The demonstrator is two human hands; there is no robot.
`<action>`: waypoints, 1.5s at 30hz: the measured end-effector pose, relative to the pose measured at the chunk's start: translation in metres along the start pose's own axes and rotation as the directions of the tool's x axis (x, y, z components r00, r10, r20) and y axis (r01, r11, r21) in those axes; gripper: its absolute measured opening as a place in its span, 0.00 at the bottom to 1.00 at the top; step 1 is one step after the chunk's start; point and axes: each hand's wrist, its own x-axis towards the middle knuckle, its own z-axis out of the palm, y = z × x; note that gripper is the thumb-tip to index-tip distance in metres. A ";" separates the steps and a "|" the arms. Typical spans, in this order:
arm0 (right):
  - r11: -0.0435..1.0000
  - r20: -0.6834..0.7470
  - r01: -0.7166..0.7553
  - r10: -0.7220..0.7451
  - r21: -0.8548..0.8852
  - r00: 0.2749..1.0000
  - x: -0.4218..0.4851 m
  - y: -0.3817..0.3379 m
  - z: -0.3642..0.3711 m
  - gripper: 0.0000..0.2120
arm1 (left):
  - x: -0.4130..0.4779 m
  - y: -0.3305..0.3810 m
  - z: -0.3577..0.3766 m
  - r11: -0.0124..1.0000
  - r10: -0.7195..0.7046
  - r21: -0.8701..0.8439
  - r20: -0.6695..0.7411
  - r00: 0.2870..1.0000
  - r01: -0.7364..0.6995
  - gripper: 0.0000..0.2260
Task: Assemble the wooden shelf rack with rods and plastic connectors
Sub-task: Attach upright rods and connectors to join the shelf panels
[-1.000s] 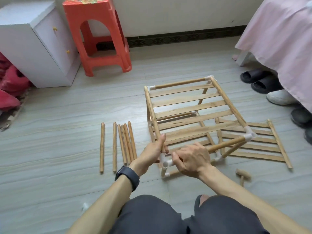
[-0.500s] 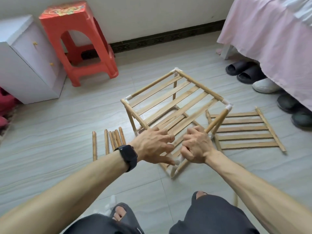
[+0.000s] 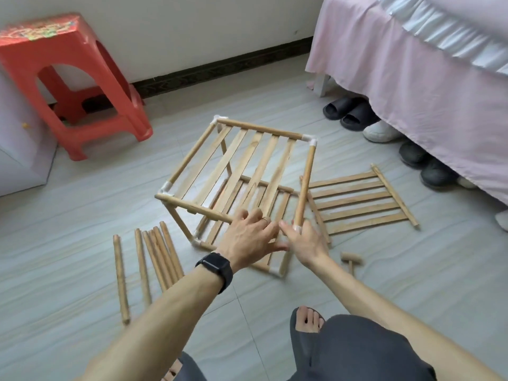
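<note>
The left hand's (image 3: pixel 248 239) fingers (image 3: pixel 258 215) are spread and straight, resting on the near rail of the wooden shelf rack (image 3: pixel 242 166). The right hand (image 3: pixel 306 244) closes its fingers (image 3: pixel 307 225) round the near end of the rack's right top rod (image 3: pixel 305 182). The rack stands on the floor (image 3: pixel 82 215) just ahead of the hands, toward 12 o'clock: two slatted tiers of pale wood, round rods along the edges, white plastic connectors (image 3: pixel 309 138) at the corners. Loose rods (image 3: pixel 154 259) lie side by side at 8 o'clock, just beside the rack's near left leg. A spare slatted panel (image 3: pixel 357 199) lies flat at 2 o'clock, touching or nearly touching the rack's base. A small wooden mallet (image 3: pixel 351 261) sits at 4 o'clock, near the right wrist. Open grey tiled floor runs left of the rack toward 9 o'clock. A red plastic stool (image 3: pixel 68 78) stands at 10 o'clock beside a white cabinet (image 3: pixel 16 160), and a pink-skirted bed (image 3: pixel 412 78) at 2 o'clock has shoes (image 3: pixel 346 111) beneath its edge.
</note>
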 end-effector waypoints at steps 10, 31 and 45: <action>0.994 -0.013 -0.078 0.079 0.071 0.997 0.023 -0.008 -0.001 0.18 | 0.011 0.007 0.008 0.978 -0.103 -0.179 0.017 0.995 0.104 0.24; 0.978 0.107 -0.204 0.198 0.044 0.974 0.045 -0.014 -0.008 0.14 | 0.005 0.031 0.019 0.960 -0.190 -0.217 -0.042 0.981 0.177 0.19; 0.946 -0.004 -0.200 0.208 0.257 0.978 0.033 -0.021 0.013 0.09 | -0.008 0.054 0.010 0.917 -0.375 -0.215 -0.181 0.909 0.335 0.22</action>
